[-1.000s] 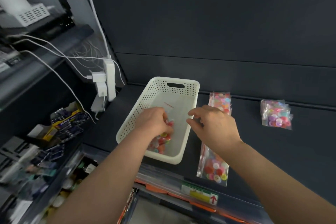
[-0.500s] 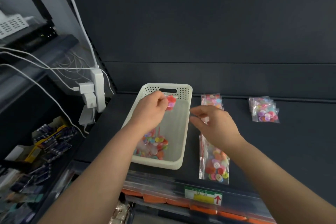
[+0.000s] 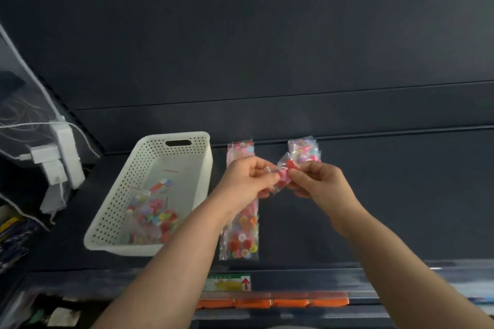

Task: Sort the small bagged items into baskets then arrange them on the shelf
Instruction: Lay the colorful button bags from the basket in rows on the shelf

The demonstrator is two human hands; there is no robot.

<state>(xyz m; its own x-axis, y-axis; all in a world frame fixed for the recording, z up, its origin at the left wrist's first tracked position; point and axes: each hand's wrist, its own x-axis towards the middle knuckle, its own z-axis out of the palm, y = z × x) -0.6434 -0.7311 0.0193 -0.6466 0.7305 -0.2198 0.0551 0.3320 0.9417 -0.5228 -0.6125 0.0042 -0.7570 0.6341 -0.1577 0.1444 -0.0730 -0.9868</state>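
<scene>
**Both hands pinching one small bag, just right of the basket**

From my station I see both hands raised over the dark shelf [image 3: 387, 208], just right of the white basket [image 3: 117, 203]. The left hand [image 3: 250, 181] and the right hand [image 3: 319, 181] meet on one small bag [image 3: 284, 172] of red and pink buttons. Thumb and forefinger of each hand are curled and clamped on opposite ends of the clear plastic. The bag is held in the air, off the shelf, to the right of the basket's far right corner.

The basket stands on the shelf with its handle slot in the far wall. Inside it, toward its near end, lie loose bags [image 3: 156, 215] of mixed coloured buttons. Just right of the basket, a long strip of bags [image 3: 240, 240] lies flat along its right wall, with a narrow gap of shelf between them. The left wrist crosses above the strip's middle. Farther right of the basket, at the back of the shelf, a stack of bags [image 3: 304, 147] is partly hidden behind the held bag.

Left of the basket hang white power adapters [image 3: 62, 160] with cables. Below and right of the basket's near end, the shelf edge carries a label [image 3: 230, 282] with a red arrow. Beneath the label is a row of orange packs [image 3: 272, 302].
</scene>
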